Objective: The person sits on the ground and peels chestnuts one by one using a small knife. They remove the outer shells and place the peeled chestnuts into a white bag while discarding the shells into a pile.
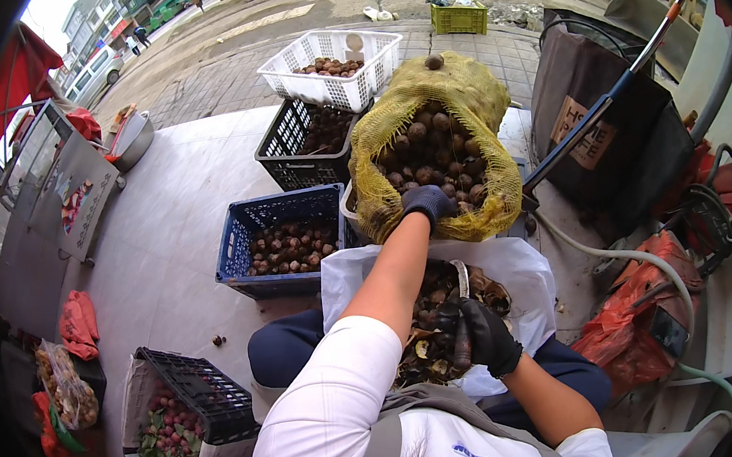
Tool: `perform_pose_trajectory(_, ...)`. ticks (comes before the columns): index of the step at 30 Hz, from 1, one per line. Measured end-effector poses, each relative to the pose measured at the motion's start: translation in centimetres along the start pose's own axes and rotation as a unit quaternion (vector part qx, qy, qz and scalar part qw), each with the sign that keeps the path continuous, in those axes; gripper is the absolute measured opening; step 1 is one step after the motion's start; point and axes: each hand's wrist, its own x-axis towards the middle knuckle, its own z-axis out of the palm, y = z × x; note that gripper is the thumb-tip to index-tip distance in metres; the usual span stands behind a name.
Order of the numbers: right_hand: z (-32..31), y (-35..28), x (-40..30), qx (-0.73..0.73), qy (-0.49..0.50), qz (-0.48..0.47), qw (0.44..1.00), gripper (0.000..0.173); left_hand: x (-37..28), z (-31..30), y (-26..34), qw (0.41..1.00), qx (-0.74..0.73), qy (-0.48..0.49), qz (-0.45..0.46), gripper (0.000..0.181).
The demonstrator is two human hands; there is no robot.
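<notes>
My left hand (430, 201), in a dark blue knit glove, reaches into the mouth of a yellow mesh sack (368, 151) full of round brown water chestnuts (423, 132). Its fingers are partly hidden, so I cannot see what they grip. In a black glove, my right hand (490, 336) is closed around the wooden handle of a curved knife (462, 345), whose metal blade points away from me. Below that hand, dark peelings (423, 356) with a few pale pieces lie in a white plastic bag (524, 272) between my knees.
A blue crate (285, 284), a black crate (293, 172) and a white crate (376, 73) hold more brown produce on the left. Red plums (171, 443) fill a box at lower left. A hose (637, 257) and an orange plastic bag (657, 325) lie on the right.
</notes>
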Motion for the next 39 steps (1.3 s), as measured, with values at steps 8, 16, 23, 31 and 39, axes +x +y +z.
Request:
perform_pose_trajectory(8,-1.0,-0.6,-0.4,0.002,-0.036,0.013,0.999,0.029,1.8,0.1,0.6,0.992,0.086,-0.088,0.034,0.054)
perform_pose_trajectory(16,-0.6,-0.3,0.5,0.261,0.015,0.202,0.944,0.032,1.4,1.0,-0.4,0.994,-0.071,0.068,-0.042,0.069)
perform_pose_trajectory(23,-0.9,-1.4,0.6,0.371,0.072,0.227,0.898,0.037,-0.1,1.6,-5.1,0.610,-0.733,0.123,0.274,0.037)
perform_pose_trajectory(31,-0.2,-0.9,2.1,-0.002,0.207,0.090,0.974,0.021,-17.4,1.8,-8.6,0.856,-0.270,0.117,0.425,0.031)
perform_pose_trajectory(39,0.0,-1.6,1.6,-0.404,0.098,-0.105,0.903,0.028,-19.6,3.9,-7.8,0.875,-0.107,0.103,0.461,0.029)
